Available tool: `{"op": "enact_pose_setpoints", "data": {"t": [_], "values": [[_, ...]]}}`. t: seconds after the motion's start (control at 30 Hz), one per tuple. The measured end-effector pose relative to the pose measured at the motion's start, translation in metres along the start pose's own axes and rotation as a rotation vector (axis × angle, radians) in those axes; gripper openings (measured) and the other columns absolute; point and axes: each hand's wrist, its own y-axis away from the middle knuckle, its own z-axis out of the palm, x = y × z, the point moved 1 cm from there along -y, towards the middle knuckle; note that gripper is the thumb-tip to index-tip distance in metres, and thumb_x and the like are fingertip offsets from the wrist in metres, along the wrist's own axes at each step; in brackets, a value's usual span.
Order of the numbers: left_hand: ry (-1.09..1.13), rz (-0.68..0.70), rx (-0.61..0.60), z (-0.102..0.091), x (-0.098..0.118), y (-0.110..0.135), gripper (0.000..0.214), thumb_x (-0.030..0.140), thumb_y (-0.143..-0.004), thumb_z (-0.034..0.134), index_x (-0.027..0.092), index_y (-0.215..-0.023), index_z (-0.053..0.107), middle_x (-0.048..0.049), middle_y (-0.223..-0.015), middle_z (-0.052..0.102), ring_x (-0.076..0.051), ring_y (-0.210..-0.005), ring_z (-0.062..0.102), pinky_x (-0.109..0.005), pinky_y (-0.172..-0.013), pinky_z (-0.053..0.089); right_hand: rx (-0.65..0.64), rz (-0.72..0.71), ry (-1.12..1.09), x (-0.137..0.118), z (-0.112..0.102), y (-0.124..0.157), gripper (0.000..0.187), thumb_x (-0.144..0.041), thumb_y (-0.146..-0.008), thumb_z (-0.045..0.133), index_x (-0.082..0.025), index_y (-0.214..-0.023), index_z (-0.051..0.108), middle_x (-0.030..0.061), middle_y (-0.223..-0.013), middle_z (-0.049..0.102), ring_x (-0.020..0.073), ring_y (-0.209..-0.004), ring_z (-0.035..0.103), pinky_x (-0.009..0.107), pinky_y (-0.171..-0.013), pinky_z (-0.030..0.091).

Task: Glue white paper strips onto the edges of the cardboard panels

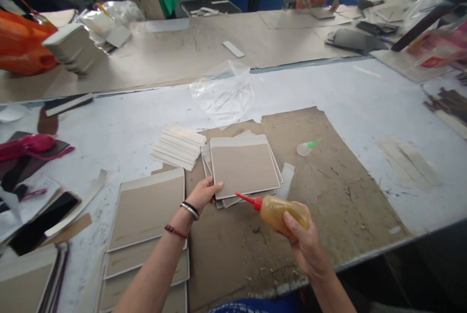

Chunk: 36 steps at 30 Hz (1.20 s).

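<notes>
My right hand (304, 245) is wrapped round a squeeze bottle of yellow glue (282, 213); its red nozzle points left at the near edge of a stack of tan cards with white borders (242, 164). My left hand (204, 193) pinches the near left corner of the top card of that stack. The stack lies on a sheet of brown cardboard (328, 181). A fanned pile of white strips (178, 146) sits just left of the stack.
Larger tan boards (146, 215) overlap at the near left. A small clear bottle with a green tip (305, 147) lies to the right, a clear plastic bag (222, 91) behind. A phone (44, 220) rests at far left. Two people work at the far table.
</notes>
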Motion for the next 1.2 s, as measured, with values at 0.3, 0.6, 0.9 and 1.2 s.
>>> {"op": "enact_pose_setpoints", "data": {"t": [0.3, 0.6, 0.9, 1.2], "values": [[0.258, 0.018, -0.082, 0.001, -0.016, 0.027, 0.038, 0.047, -0.058, 0.068, 0.013, -0.071, 0.056, 0.0021, -0.059, 0.054, -0.008, -0.051, 0.043, -0.021, -0.048, 0.035, 0.024, -0.202, 0.467, 0.009, 0.009, 0.004, 0.052, -0.044, -0.062, 0.071, -0.025, -0.103, 0.044, 0.0000, -0.085, 0.056, 0.0161, -0.071, 0.055, 0.028, -0.063, 0.048], [0.226, 0.051, -0.069, 0.002, -0.010, 0.038, 0.036, 0.047, -0.058, 0.068, 0.014, -0.065, 0.055, 0.0037, -0.055, 0.050, -0.008, -0.050, 0.042, -0.021, -0.048, 0.037, 0.019, -0.287, 0.603, 0.005, 0.012, 0.008, 0.049, -0.043, -0.066, 0.068, -0.023, -0.103, 0.043, 0.0001, -0.085, 0.054, 0.0154, -0.070, 0.055, 0.027, -0.062, 0.049], [0.155, 0.072, -0.026, 0.000, -0.015, 0.040, 0.033, 0.046, -0.060, 0.066, 0.016, -0.062, 0.054, 0.0044, -0.054, 0.048, -0.008, -0.050, 0.041, -0.021, -0.048, 0.037, 0.181, -0.391, 0.667, -0.009, -0.014, -0.003, 0.047, -0.043, -0.065, 0.068, -0.023, -0.100, 0.044, 0.0004, -0.087, 0.051, 0.0142, -0.071, 0.053, 0.026, -0.063, 0.048], [0.141, 0.054, 0.010, 0.002, -0.012, 0.043, 0.034, 0.047, -0.059, 0.068, 0.016, -0.062, 0.053, 0.0040, -0.057, 0.049, -0.008, -0.052, 0.040, -0.021, -0.049, 0.037, 0.379, -0.477, 0.693, -0.020, -0.038, -0.018, 0.050, -0.046, -0.064, 0.068, -0.023, -0.100, 0.042, 0.0008, -0.092, 0.049, 0.0152, -0.075, 0.052, 0.028, -0.067, 0.046]]}}
